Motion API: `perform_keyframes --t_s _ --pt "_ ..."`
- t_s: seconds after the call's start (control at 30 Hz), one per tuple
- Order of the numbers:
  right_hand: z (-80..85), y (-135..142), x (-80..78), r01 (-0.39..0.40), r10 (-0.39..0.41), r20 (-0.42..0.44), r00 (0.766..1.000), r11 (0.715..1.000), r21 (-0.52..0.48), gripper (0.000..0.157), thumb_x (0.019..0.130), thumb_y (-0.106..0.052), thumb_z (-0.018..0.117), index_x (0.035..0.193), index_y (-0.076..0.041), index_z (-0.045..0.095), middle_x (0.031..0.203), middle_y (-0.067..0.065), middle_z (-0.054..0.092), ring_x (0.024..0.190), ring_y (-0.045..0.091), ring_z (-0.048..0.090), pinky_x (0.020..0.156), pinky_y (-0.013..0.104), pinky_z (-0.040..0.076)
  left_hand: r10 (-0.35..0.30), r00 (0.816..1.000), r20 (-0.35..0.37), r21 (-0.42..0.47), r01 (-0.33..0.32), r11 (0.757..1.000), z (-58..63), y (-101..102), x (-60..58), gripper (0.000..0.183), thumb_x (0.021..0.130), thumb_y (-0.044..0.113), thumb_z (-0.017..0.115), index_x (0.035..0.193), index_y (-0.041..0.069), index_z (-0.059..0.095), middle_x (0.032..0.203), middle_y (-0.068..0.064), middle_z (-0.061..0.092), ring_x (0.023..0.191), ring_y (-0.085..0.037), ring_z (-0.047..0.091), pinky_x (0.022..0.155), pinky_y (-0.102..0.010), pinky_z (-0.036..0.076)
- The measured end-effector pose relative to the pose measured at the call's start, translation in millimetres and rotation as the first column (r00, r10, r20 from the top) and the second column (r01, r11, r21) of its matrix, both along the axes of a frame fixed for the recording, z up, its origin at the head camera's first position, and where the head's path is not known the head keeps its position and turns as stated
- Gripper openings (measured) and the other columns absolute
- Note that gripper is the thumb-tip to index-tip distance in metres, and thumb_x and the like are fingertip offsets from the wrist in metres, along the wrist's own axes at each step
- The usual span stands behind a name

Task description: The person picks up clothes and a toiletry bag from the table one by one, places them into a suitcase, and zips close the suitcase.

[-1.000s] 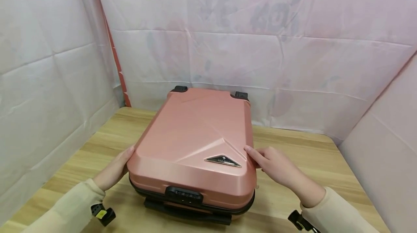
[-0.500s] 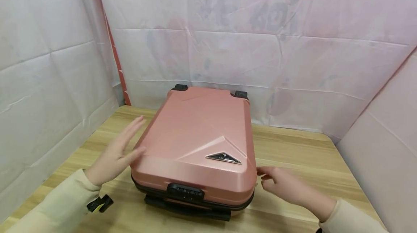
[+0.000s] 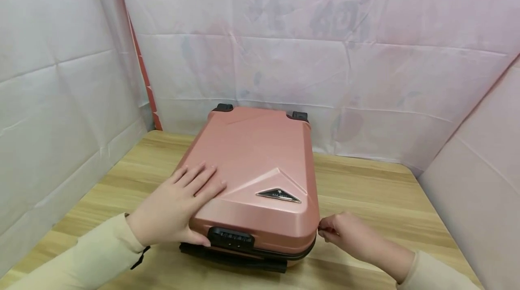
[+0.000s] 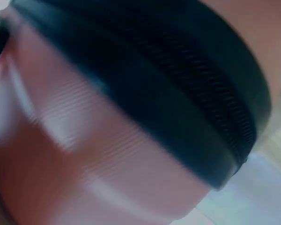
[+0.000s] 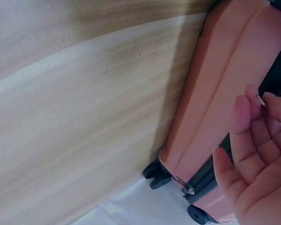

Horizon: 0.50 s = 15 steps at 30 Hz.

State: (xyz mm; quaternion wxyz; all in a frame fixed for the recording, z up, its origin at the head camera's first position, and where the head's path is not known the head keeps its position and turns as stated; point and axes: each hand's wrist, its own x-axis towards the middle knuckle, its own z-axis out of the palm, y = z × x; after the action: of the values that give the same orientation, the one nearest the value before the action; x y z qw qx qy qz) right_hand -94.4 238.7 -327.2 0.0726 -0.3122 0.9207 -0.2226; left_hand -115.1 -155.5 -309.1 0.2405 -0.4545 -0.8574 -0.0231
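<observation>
A pink hard-shell suitcase [image 3: 260, 145] lies flat on the wooden table, wheels at the far end. My left hand [image 3: 172, 206] rests on its near left corner, fingers spread over the lid and thumb beside the black combination lock [image 3: 230, 237]. At the near right corner, my right hand [image 3: 353, 236] pinches a small metal zipper pull [image 5: 262, 100] between thumb and fingertip. The black zipper band [image 4: 178, 70] fills much of the left wrist view, its teeth meshed there. Another metal pull [image 5: 189, 190] hangs by the wheel end in the right wrist view.
Pale fabric sheets [image 3: 284, 55] stand behind the table and on both sides. The suitcase's black wheels [image 3: 299, 116] are close to the back sheet. A black carry handle [image 3: 233, 260] faces me at the near end. Wooden tabletop [image 3: 373, 186] shows on either side.
My left hand lifted from the suitcase's left side and came down on its near left corner. The right hand left the lid's right edge, moved down to the zipper and pinched the pull.
</observation>
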Motion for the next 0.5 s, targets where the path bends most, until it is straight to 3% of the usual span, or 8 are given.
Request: perform_keyframes --t_s 0.2,0.37,0.5 --pt "-0.8 0.5 4.5 -0.02 0.039 -0.169 0.985 0.993 0.115 0.024 0.085 -0.006 0.064 0.068 -0.021 0.056 0.058 -0.023 0.045 0.051 -0.006 0.04 0.047 0.019 0.036 -0.1 0.987 -0.124 -0.019 0.099 0.995 -6.0 15.7 2.4 0.098 0.064 0.077 0.061 0.141 0.019 0.043 0.142 -0.022 0.037 0.128 -0.04 0.037 0.097 -0.055 0.035" --pt "1.1 -0.2 7.2 -0.016 0.055 -0.215 0.975 0.984 0.179 0.029 0.082 -0.004 0.064 0.063 -0.022 0.051 0.055 -0.022 0.041 0.049 -0.005 0.037 0.046 0.019 0.033 -0.127 0.971 -0.201 -0.019 0.125 0.992 -6.1 23.1 2.6 0.088 0.067 0.074 0.06 0.138 0.023 0.047 0.134 -0.025 0.045 0.116 -0.042 0.05 0.089 -0.05 0.045" --pt "3.2 -0.3 11.9 -0.071 0.123 -0.229 0.966 0.972 0.223 0.032 0.082 -0.005 0.063 0.06 -0.023 0.048 0.054 -0.023 0.041 0.048 -0.007 0.036 0.045 0.016 0.031 -0.141 0.953 -0.269 -0.01 0.143 0.99 -4.6 24.9 0.7 0.089 0.063 0.075 0.062 0.134 0.022 0.052 0.127 -0.027 0.05 0.105 -0.044 0.056 0.081 -0.05 0.049"
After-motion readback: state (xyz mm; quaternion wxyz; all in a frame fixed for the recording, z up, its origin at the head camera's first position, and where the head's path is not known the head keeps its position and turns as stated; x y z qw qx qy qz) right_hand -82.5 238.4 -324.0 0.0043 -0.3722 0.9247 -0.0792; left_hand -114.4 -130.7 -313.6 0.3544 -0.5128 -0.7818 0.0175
